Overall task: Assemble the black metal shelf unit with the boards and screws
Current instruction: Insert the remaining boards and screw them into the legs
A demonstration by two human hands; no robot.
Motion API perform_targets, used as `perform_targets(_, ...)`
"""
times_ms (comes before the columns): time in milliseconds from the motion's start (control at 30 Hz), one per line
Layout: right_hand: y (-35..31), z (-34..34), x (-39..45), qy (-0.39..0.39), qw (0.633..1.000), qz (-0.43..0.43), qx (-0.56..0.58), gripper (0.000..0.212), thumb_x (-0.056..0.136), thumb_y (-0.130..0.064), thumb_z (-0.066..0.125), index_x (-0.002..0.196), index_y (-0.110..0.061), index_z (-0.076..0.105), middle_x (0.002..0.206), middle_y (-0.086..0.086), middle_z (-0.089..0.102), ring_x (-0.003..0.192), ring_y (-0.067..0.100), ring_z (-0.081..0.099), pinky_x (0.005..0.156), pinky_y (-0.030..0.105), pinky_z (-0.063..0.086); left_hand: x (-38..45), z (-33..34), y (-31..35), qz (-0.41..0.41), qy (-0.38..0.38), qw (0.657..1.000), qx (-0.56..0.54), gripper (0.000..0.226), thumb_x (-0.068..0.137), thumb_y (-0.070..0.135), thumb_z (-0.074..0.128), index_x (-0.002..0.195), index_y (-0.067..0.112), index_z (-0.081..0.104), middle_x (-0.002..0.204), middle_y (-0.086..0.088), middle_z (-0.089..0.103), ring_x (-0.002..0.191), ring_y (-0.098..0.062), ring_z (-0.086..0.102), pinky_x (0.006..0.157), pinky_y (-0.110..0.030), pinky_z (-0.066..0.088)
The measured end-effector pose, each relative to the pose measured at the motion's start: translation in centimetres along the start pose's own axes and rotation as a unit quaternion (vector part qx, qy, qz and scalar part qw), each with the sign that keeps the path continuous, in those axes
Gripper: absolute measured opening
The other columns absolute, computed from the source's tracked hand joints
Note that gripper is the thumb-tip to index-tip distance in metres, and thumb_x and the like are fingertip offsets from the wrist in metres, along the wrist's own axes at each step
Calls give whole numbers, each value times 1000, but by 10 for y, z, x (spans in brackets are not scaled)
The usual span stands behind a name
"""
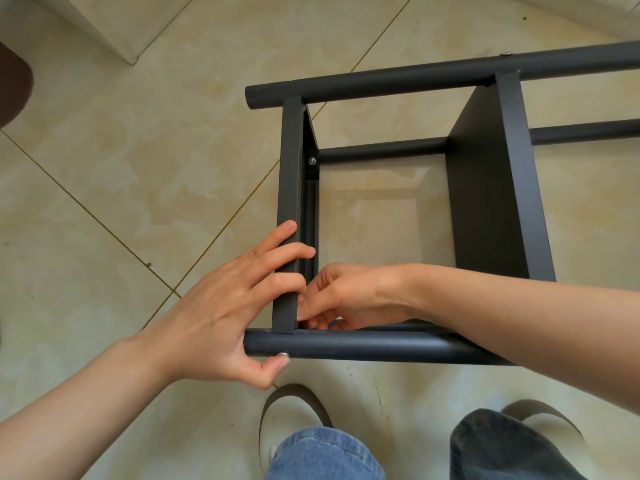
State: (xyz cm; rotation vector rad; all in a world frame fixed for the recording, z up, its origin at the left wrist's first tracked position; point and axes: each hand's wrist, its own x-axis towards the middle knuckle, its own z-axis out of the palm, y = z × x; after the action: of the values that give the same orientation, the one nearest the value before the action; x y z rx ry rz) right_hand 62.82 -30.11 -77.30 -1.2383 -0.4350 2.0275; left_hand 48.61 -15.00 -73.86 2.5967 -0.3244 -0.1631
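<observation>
The black metal shelf unit [398, 346] lies on its side on the tiled floor, with round tubes near and far. A black end board [291, 174] runs between the tubes on the left; a second board [495, 188] stands further right. My left hand [221, 317] holds the end board's near end, fingers over its edge, thumb tip against a silver screw head [283, 355] on the near tube. My right hand [343, 296] reaches inside the frame, fingers curled at the inner corner of that board; what they pinch is hidden. Another screw [312, 161] shows on the board's inner side.
Beige floor tiles [138, 188] with gold grout lines surround the frame. My jeans-clad knees [325, 455] and sandals sit just below the near tube. A white wall base [104, 26] is at the top left, a dark rounded object [14, 88] at the left edge.
</observation>
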Motion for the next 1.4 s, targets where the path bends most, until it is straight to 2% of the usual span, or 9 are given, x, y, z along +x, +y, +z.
perform_targets(267, -3, 0, 1, 16, 999, 11, -42, 27, 95, -15, 61, 69, -15, 67, 65, 1, 56, 64, 12, 53, 70, 27, 45, -1, 0, 0, 0, 5, 1000, -7, 67, 65, 47, 69, 123, 23, 47, 156, 3, 33, 155, -26, 13, 103, -33, 44)
perform_targets(467, -8, -1, -8, 9, 998, -11, -68, 21, 98, -17, 58, 79, -19, 68, 82, 2, 67, 78, 14, 61, 80, 31, 50, -1, 0, -1, -6, 10, 1000, -19, 68, 65, 47, 70, 126, 26, 48, 160, 9, 29, 156, -23, 12, 109, -26, 37)
perform_targets(633, -12, -2, -23, 7, 995, -19, -98, 16, 99, -23, 56, 92, -20, 70, 100, 8, 69, 88, 16, 64, 90, 35, 52, -3, -3, 1, -24, 9, 999, -22, 68, 67, 48, 71, 129, 31, 47, 164, 12, 22, 156, -20, 10, 106, -33, 37)
perform_targets(733, -12, 0, -33, 36, 992, -18, -116, 17, 99, -23, 56, 105, -20, 72, 113, 12, 70, 95, 17, 65, 99, 40, 50, -8, -3, 6, -52, 12, 998, -39, 68, 68, 46, 71, 130, 36, 46, 166, 15, 16, 156, -16, 8, 105, -31, 36)
perform_targets(900, -18, 10, -53, 90, 976, -25, -198, 23, 97, -32, 58, 117, -27, 69, 110, -4, 73, 104, 14, 68, 99, 35, 52, -22, 7, 22, -166, 58, 973, -150, 83, 70, 42, 71, 145, 53, 35, 164, 29, 9, 150, 4, 14, 107, -25, 31)
perform_targets(1033, -19, 24, -70, 160, 942, -48, -291, 25, 99, -27, 56, 121, -27, 67, 104, -15, 70, 99, 4, 64, 86, 16, 48, -35, 27, 38, -338, 158, 839, -396, 114, 69, 32, 92, 145, 67, 15, 154, 39, 26, 139, 8, 37, 111, -28, 36)
perform_targets(1167, -10, 40, -92, 219, 907, -63, -354, 28, 100, -20, 53, 124, -23, 67, 109, -13, 66, 97, 1, 61, 79, 9, 43, -38, 50, 65, -460, 250, 683, -510, 117, 58, 35, 96, 152, 46, 27, 139, 10, 58, 128, -11, 56, 110, -33, 41)
perform_targets(1267, 0, 48, -108, 263, 867, -58, -420, 30, 99, -17, 52, 126, -20, 65, 120, -3, 67, 104, 13, 63, 90, 20, 49, -29, 64, 89, -466, 289, 575, -607, 79, 63, 37, 84, 135, 21, 55, 119, 3, 72, 119, -10, 61, 95, -23, 43)
perform_targets(1400, 19, 52, -126, 302, 820, -40, -484, 34, 99, -18, 53, 132, -20, 58, 120, 3, 67, 104, 20, 63, 96, 35, 52, -15, 72, 112, -471, 306, 520, -643, 52, 89, 40, 63, 136, 19, 55, 124, 7, 67, 113, -3, 60, 103, -25, 35)
